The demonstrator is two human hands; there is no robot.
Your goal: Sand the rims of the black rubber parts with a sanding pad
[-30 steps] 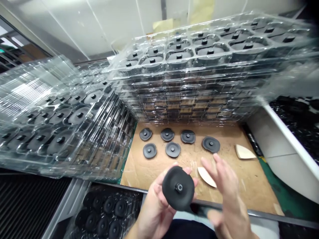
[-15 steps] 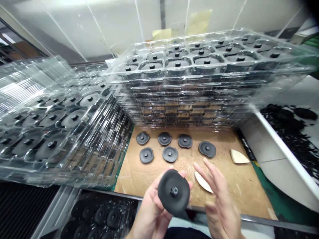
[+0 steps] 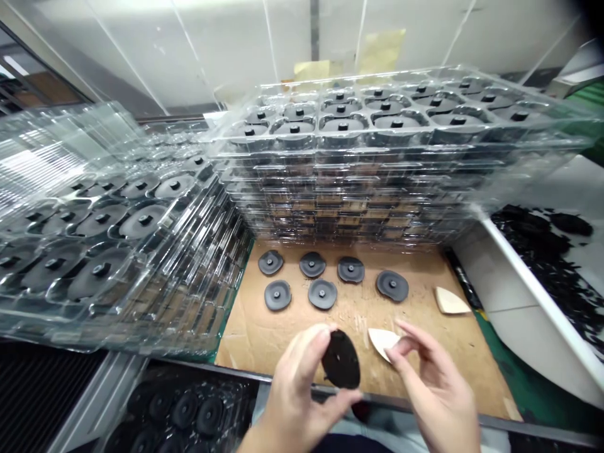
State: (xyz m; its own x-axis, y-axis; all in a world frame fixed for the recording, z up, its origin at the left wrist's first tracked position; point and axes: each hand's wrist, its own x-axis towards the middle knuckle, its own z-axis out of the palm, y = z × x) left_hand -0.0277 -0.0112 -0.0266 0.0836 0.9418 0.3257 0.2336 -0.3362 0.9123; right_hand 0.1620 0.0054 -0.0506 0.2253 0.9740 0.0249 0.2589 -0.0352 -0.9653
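Observation:
My left hand [image 3: 302, 384] grips a black rubber disc [image 3: 340, 360] by its edges, between thumb and fingers. The disc is tilted up, with its dark underside showing. On the right, my right hand [image 3: 431, 384] pinches one end of a pale leaf-shaped piece [image 3: 380, 340] between thumb and fingers, low over the brown cardboard [image 3: 250, 336]. Several grey-black discs with a small centre stub, such as this one [image 3: 322, 294], lie stub up in two rows beyond my hands.
Stacked clear plastic trays filled with discs stand at the back [image 3: 349, 182] and on the left [image 3: 189, 251]. A second pale piece [image 3: 452, 301] lies to the right. Black scraps [image 3: 552, 245] fill a white bin beyond it. Below the table edge is another tray of discs [image 3: 184, 409].
My left hand has turned the disc from stub side to underside. My right hand has come down from open fingers to a pinch on the pale piece, which has shifted its angle.

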